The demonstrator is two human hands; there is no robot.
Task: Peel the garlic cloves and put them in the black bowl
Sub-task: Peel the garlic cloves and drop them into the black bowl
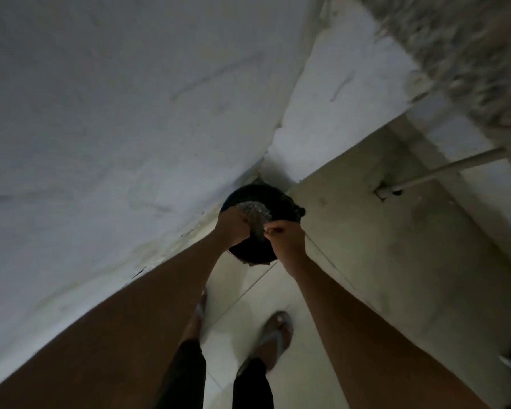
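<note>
Our forearms reach forward and down over the pale tiled floor (351,231), above our sandalled feet (275,335). Both hands meet over a black bin (278,199) that stands in the corner where the white wall (115,113) meets the floor. Our left hand (233,228) grips a small patterned bowl (252,214), tilted over the bin's mouth, fingers curled round its rim. Our right hand (286,234) has its fingers curled at the bowl's near edge; whether they pinch anything, we cannot tell. No garlic or black bowl can be made out in the dim light.
</note>
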